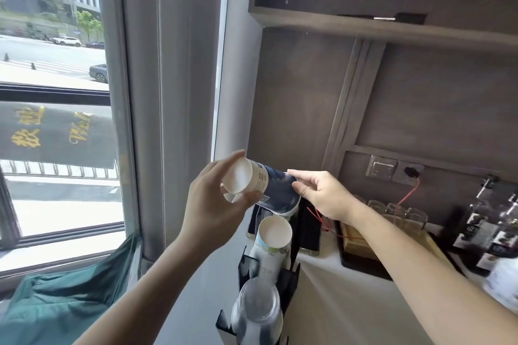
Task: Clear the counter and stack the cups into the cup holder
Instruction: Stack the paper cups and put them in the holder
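Both hands hold a tilted stack of paper cups (260, 185) above the black cup holder (288, 279) on the white tabletop (336, 302). The left hand (213, 204) has its grip curled round the white end; the right hand (319, 193) pinches the dark end. The holder's far slot carries paper cups (273, 241), the near one seemingly clear plastic cups (256, 311).

A pale counter (336, 302) runs along the dark panelled wall. At its near edge stands a black cup holder (290, 277), stacks of cups slotted in it upside down. Further back sits a dark tray (361, 263) carrying a row of clear glasses (398, 211) (blurred, hard to count). Dark bottles (487, 230) stand at the right.
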